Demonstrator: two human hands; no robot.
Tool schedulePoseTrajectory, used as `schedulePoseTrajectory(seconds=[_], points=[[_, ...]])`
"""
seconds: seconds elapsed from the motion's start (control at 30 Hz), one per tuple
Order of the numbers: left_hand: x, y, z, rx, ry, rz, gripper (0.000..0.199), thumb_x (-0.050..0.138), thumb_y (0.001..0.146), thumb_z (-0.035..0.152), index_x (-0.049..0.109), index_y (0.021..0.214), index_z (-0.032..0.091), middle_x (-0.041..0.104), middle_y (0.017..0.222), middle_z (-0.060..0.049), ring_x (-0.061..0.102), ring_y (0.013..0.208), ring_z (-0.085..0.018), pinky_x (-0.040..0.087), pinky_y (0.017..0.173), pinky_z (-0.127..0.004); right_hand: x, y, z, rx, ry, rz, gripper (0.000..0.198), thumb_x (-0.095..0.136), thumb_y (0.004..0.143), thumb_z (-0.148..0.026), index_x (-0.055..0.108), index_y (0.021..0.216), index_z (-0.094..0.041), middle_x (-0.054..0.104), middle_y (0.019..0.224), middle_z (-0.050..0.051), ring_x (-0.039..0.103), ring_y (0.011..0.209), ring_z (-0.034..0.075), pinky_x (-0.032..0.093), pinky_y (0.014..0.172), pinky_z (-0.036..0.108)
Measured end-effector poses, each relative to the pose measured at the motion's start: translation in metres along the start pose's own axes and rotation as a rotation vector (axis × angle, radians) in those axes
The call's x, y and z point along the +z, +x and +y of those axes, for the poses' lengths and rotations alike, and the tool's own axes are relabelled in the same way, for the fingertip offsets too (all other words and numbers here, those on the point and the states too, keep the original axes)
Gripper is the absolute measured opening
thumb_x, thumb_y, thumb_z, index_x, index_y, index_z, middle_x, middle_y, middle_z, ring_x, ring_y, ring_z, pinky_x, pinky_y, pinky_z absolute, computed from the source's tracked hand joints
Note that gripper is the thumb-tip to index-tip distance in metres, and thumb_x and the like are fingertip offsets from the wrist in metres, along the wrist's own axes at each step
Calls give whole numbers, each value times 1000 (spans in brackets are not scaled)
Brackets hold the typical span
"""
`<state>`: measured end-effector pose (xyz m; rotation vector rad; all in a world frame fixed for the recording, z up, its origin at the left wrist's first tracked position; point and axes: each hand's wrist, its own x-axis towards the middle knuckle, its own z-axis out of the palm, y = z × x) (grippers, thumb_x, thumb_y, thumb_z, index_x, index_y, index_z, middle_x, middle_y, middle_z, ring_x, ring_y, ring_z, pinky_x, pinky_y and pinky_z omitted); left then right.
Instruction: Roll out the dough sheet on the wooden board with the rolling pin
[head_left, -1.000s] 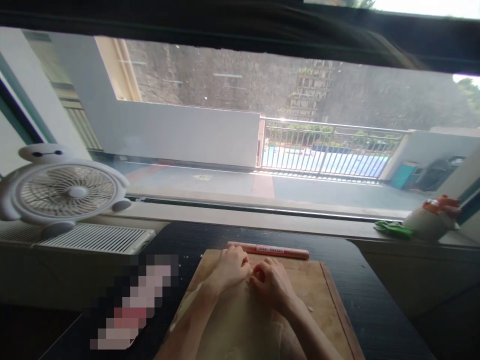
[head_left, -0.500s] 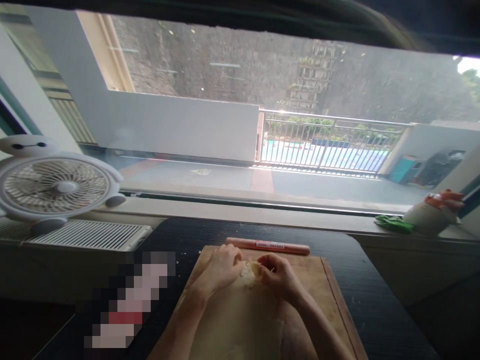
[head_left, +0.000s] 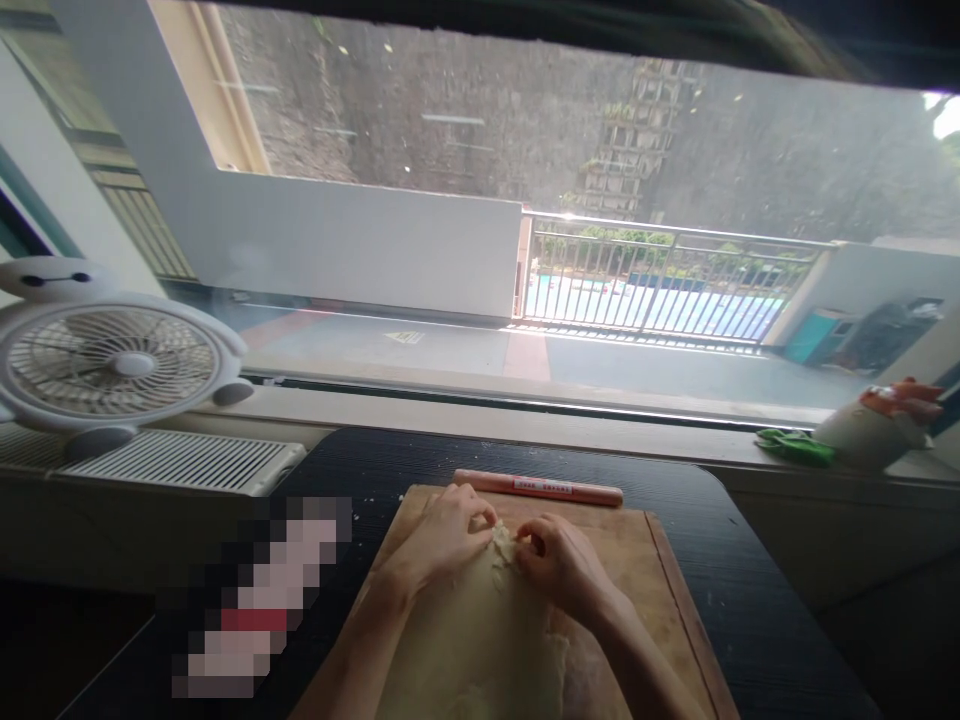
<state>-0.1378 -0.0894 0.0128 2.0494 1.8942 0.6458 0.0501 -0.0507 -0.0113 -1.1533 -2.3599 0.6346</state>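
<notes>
A wide, pale sheet of dough [head_left: 472,640] lies flat on a wooden board [head_left: 641,590]. At its far end the edge is crumpled into a small ragged bunch. My left hand [head_left: 450,530] has its fingers curled and pinched at the left side of that bunch. From the right, my right hand [head_left: 561,560] pinches the same bunch between thumb and fingers. The fingertips are only a short gap apart, with the bunched dough between them. Behind the board's far edge lies a wooden rolling pin [head_left: 600,495] with a red and white label.
The board rests on a dark table [head_left: 750,600] with pale specks on it. A blurred-out object [head_left: 262,610] lies on the left. A white fan [head_left: 127,360] stands by the window; a pale pot-like figure [head_left: 870,435] and a green cloth [head_left: 796,448] sit on the sill [head_left: 600,428].
My right hand has shifted slightly, its fingers lower and more curled at the dough. The bunched edge has changed shape a little. The whole view has moved slightly.
</notes>
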Motion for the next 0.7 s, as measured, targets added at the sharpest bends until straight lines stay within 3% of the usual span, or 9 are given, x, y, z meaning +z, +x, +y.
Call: schedulePoseTrajectory(seconds=[0.17,0.3,0.5,0.7], points=[[0,0,3,-2,-36,-24,18,52,70,24,68,78,28,62,87,-1,51,91,-19,37,83,-31,-2,1,2,45,111,26,10,50,75,-21,59,71,-19,60,73,0,50,67,11,33,58,21],[2,1,1,9,-28,0,16,51,71,22,66,75,27,61,82,0,52,88,-17,38,80,-29,0,0,-2,27,261,-85,12,49,78,-24,60,75,-19,59,68,-2,48,60,9,32,54,19],[1,-1,-2,-47,-20,58,14,46,73,21,60,75,22,60,79,-1,54,81,-15,39,70,-26,1,-5,-17,-64,120,-105,12,57,71,-24,61,82,-22,59,79,-1,49,69,11,32,60,20],[2,1,6,-50,67,48,9,52,71,28,58,69,22,59,76,0,53,80,-18,38,70,-29,-2,-5,-17,-68,71,-136,8,52,73,-19,56,67,-20,54,69,-2,46,63,10,28,56,20]])
